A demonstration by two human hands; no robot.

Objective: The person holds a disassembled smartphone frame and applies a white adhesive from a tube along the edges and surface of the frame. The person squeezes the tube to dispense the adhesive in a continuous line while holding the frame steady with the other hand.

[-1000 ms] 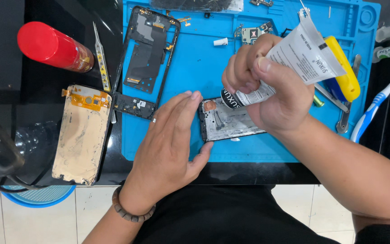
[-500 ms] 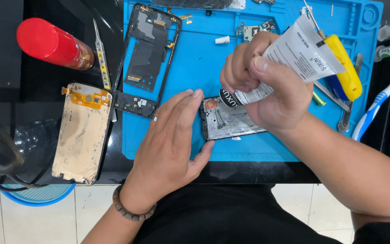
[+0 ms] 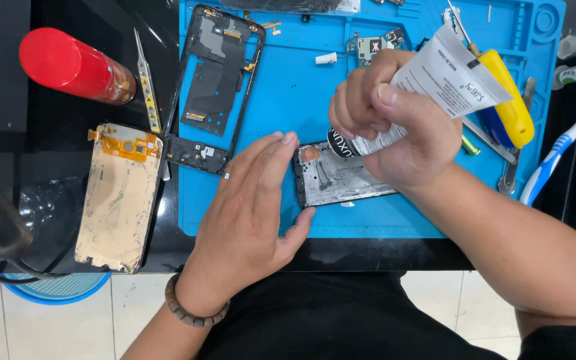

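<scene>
- Head view, the risk: the right hand (image 3: 395, 127) squeezes a white glue tube (image 3: 435, 87) with its black nozzle end low over the metal phone mid-frame (image 3: 341, 177). I judge that too firm a squeeze could lay down more adhesive than the edge takes, and it could creep onto the copper-coloured patch (image 3: 310, 154) at the frame's top left corner.
- The frame lies loose on the blue repair mat (image 3: 288, 87). If the left hand (image 3: 248, 213) lifts or slides, the frame may shift under the nozzle and smear the bead.
- The mat is crowded: a small circuit board (image 3: 371, 48) and a yellow-handled screwdriver (image 3: 508, 100) sit just beside the tube, so a swinging tube tail could knock them.
- Head view, the pose: the right hand is curled, thumb and fingers pinching the tube near its lower end, wrist bent down over the frame.
- The left hand lies flat, fingers together and extended, fingertips touching the frame's left edge, thumb spread below it near the mat's front rim on the bench (image 3: 68, 120).
</scene>
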